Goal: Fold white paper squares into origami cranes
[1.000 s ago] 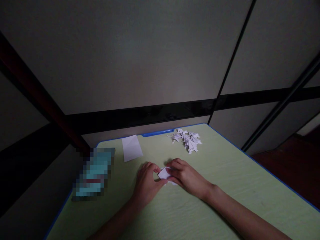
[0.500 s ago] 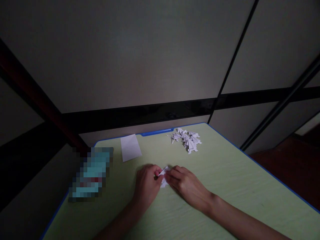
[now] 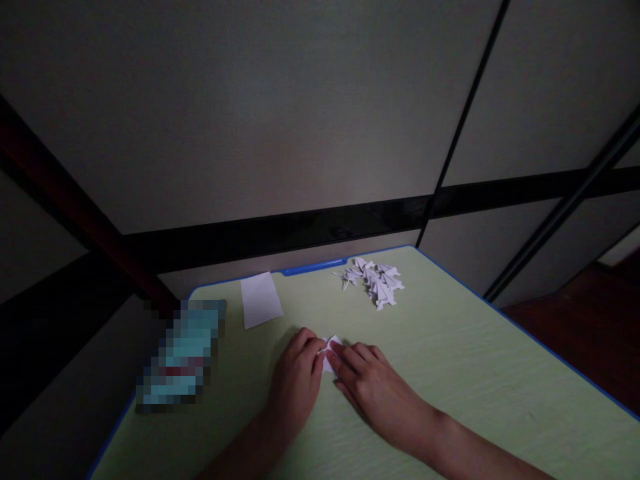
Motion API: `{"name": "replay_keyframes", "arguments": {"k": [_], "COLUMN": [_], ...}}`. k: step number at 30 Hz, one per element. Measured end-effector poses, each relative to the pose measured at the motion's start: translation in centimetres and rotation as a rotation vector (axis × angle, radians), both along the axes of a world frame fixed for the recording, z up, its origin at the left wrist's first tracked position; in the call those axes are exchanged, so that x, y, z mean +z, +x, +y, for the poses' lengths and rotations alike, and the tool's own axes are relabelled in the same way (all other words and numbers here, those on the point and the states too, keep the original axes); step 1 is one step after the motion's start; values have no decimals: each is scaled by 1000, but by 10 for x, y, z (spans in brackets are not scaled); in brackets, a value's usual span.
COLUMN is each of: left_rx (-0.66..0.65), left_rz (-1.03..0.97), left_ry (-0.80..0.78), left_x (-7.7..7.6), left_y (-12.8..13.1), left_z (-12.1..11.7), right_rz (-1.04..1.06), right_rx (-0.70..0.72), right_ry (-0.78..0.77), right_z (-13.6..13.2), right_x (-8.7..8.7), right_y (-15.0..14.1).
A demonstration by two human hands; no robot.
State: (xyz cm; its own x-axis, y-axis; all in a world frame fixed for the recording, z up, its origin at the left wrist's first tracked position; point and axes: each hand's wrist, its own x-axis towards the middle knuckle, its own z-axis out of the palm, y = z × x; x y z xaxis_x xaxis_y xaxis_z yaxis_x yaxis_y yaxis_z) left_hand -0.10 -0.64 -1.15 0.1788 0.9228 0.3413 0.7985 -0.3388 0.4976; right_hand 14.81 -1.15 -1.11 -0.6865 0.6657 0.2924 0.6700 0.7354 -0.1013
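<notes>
Head view: well inside the edges of the table, the person's left hand pinches folded paper; the right hand touches it, grip unclear. The left hand's earlier finger-thumb gap has closed.

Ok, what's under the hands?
White folded paper shows between the hands, over the green tabletop; its parts beneath the fingers are covered, their folds hidden.

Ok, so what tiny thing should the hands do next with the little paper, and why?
Perhaps the right hand should gently press the small white paper flat while the left hand steadies it. Both hands are touching it, and part of it looks curled up between them, though they hide much of it.
</notes>
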Motion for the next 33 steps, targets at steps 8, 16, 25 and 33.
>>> {"name": "replay_keyframes", "arguments": {"k": [8,16,25,33], "left_rx": [220,78,-35,-313], "left_rz": [-358,-238,-414,-132], "left_ry": [-111,17,-144,124], "left_x": [-6,-9,-7,-2], "left_y": [-2,-1,-10,-7], "left_z": [8,4,8,1], "right_rz": [-51,-25,-9,-40], "right_rx": [15,-10,-7,-44], "right_ry": [33,-67,-124,-126], "right_z": [0,-2,-2,-1], "right_x": [-4,7,12,13], "right_y": [0,3,5,3]}}
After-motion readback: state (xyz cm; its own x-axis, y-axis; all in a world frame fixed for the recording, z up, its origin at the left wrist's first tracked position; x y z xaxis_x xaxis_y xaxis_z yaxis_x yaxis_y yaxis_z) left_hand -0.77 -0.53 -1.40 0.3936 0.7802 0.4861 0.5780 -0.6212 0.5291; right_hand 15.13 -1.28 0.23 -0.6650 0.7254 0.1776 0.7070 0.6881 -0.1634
